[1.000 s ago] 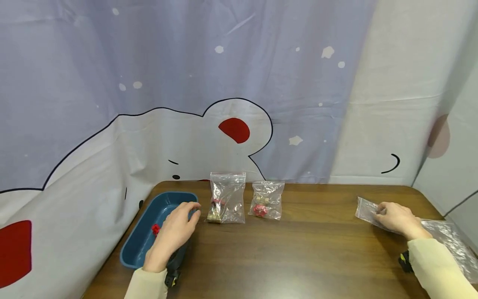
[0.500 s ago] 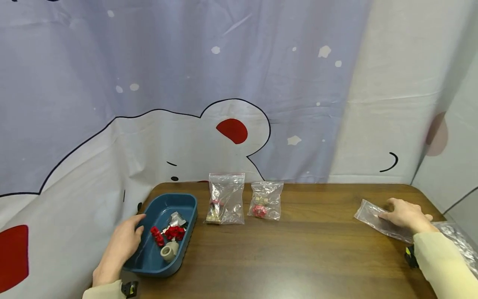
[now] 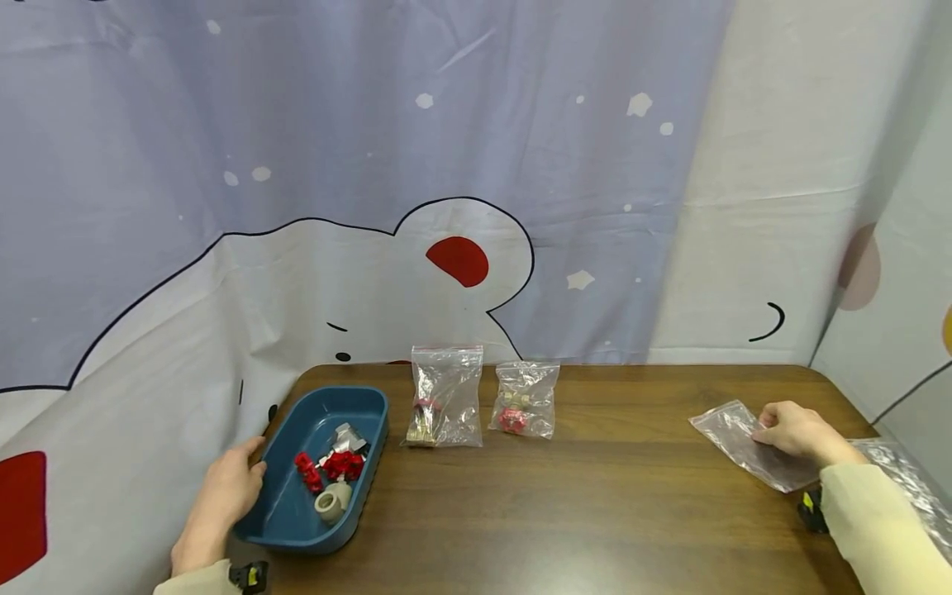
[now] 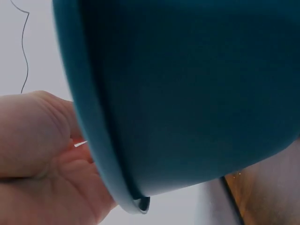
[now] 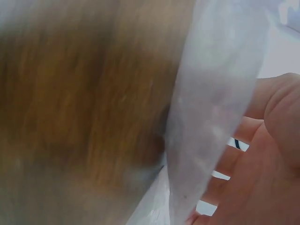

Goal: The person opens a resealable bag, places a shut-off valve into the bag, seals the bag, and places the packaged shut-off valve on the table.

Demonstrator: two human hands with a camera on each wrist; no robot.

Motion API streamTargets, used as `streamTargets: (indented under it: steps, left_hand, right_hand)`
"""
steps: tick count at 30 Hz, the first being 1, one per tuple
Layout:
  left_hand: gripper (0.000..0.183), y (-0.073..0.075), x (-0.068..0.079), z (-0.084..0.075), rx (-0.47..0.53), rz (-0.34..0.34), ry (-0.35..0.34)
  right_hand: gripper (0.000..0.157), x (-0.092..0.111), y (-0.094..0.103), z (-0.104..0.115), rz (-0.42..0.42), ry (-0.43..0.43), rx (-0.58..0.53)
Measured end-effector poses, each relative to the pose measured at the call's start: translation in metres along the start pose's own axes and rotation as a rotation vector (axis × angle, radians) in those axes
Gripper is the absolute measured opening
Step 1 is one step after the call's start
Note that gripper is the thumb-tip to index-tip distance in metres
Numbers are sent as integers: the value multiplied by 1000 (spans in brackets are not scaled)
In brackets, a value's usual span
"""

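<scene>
My left hand (image 3: pixel 222 491) is at the left rim of a blue basin (image 3: pixel 295 541), its thumb and fingers relaxed along the edge. The left wrist view shows the basin's outer wall (image 4: pixel 197 103) hiding my fingertips. Inside the basin lie red plastic parts (image 3: pixel 343 464), a beige pipe fitting (image 3: pixel 332 502) and a silvery piece (image 3: pixel 346 438). At the right of the table my right hand (image 3: pixel 805 434) pinches a flat clear plastic bag (image 3: pixel 744 446) near its edge. Up close in the right wrist view, the bag film (image 5: pixel 211 108) hides some fingers.
Two zip bags stand toward the back of the wooden table (image 3: pixel 580 512): one with brass and red parts (image 3: pixel 421 426), one with a red handwheel (image 3: pixel 513 419). More clear plastic bags (image 3: pixel 911 483) lie at the right edge. A printed curtain (image 3: pixel 595 207) hangs behind.
My left hand has moved left from over the basin to its left rim, uncovering the parts inside. The bag in my right hand has swung round and now shows more of its face.
</scene>
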State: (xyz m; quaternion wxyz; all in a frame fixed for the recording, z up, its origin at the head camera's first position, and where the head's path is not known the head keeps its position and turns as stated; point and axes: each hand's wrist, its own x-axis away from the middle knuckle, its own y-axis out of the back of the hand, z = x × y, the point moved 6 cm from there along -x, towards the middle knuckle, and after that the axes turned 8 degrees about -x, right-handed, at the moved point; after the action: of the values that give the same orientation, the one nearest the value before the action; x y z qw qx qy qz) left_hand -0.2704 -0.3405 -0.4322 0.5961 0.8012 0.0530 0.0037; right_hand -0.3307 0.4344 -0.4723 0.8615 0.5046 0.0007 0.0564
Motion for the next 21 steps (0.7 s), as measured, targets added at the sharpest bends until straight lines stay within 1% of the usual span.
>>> streamTargets:
  steps: [5,8,11,16,21]
  left_hand:
    - [38,-2,0,3,4,-1,-4]
    - [39,-3,0,5,0,-13,-1]
    - [39,-4,1,7,-1,-29,0]
    - [39,-3,2,8,11,-50,-15]
    - [39,-4,1,11,25,-46,-9]
  right_hand:
    - [16,2,-2,14,-33,41,-17]
    - [18,4,-4,26,-70,69,-24]
    - [18,7,-4,40,-114,73,-46]
    - [20,11,-5,65,-153,69,-134]
    - [21,12,-6,92,-171,88,-218]
